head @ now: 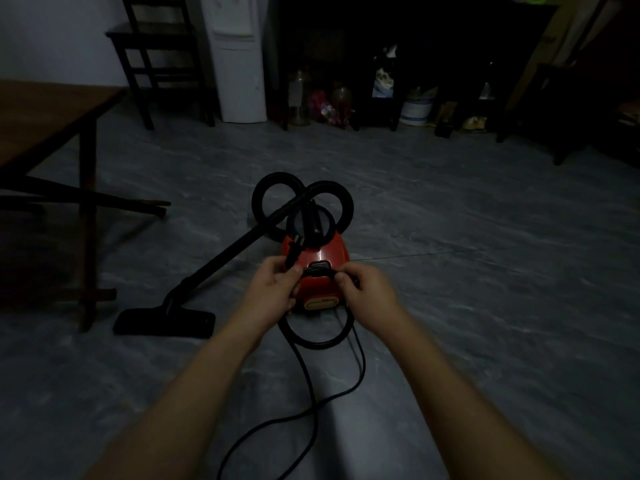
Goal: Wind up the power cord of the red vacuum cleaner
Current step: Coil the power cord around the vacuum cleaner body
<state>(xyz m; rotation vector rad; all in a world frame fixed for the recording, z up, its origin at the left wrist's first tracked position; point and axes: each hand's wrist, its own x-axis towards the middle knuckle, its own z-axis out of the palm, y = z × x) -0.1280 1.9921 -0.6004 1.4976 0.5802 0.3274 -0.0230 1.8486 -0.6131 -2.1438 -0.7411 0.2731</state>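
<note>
Red plastic marks our one vacuum cleaner (pixel 320 268), which sits on the grey floor (pixel 467 306) just beyond our two hands. We judge the winding barely begun. One loop of the single black power cord (pixel 317 346) hangs beneath our hands, and a long slack run lies on the floor toward us. Our left hand (pixel 273 289) grips the cord below its one plug (pixel 293 252); our right hand (pixel 363 285) pinches it alongside.
</note>
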